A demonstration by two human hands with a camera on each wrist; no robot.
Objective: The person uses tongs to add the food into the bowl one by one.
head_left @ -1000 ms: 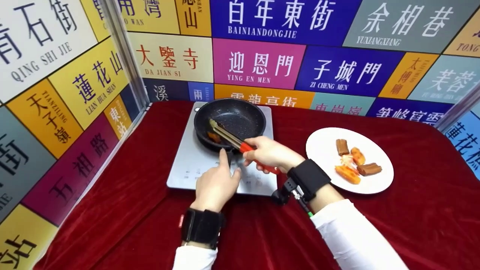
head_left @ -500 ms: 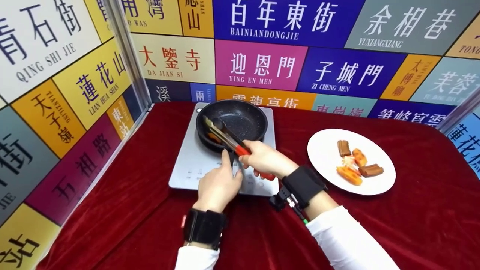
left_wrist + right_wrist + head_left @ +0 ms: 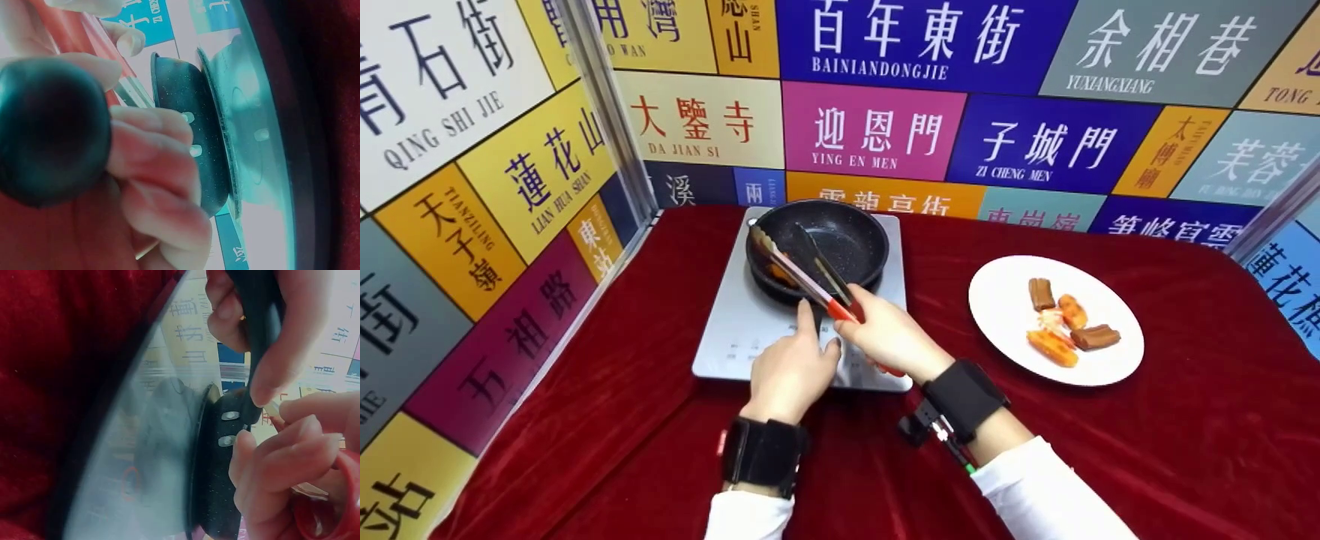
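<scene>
My left hand [image 3: 791, 375] grips the black handle [image 3: 264, 332] of the frying pan [image 3: 859, 244], index finger stretched toward the rim. Curled left fingers wrap under that handle in the left wrist view. With my right hand [image 3: 896, 334] I hold red-handled metal tongs [image 3: 801, 276], whose two arms are spread apart inside the pan. The tongs' left tip is near the pan's left wall, beside an orange-brown piece of food [image 3: 781, 274]. That food is partly hidden behind the tongs' arm.
Under the pan lies a silver induction cooktop [image 3: 727, 330] on a red cloth [image 3: 645, 442]. To the right, a white plate [image 3: 997, 300] bears several food pieces, brown sausage-like chunks [image 3: 1095, 337] and orange ones [image 3: 1051, 347]. Printed wall panels [image 3: 877, 127] stand close behind the cooktop.
The tongs' arms have spread from nearly closed to wide apart, their left tip shifting toward the pan's left wall. The right hand has moved slightly left and downward. The left hand stays on the handle.
</scene>
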